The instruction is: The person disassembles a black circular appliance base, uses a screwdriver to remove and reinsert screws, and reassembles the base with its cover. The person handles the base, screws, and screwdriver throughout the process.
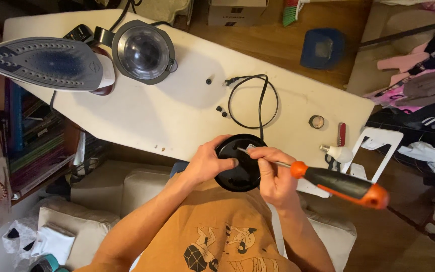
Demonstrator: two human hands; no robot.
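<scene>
My left hand (208, 160) grips the left edge of a round black base plate (239, 163) held at the near edge of the white ironing board (177, 116). My right hand (275, 176) is shut on a screwdriver (338, 184) with an orange and black handle; its metal tip rests on the top of the black plate. A black power cord (258, 100) loops from the plate across the board. Small black screws or feet (221, 111) lie loose on the board just beyond my hands.
A steam iron (46, 63) stands at the far left of the board beside a black kettle body (143, 51). A tape roll (316, 121), a red pocket knife (342, 134) and a light bulb (337, 152) lie at the right end. Clothes are piled at right.
</scene>
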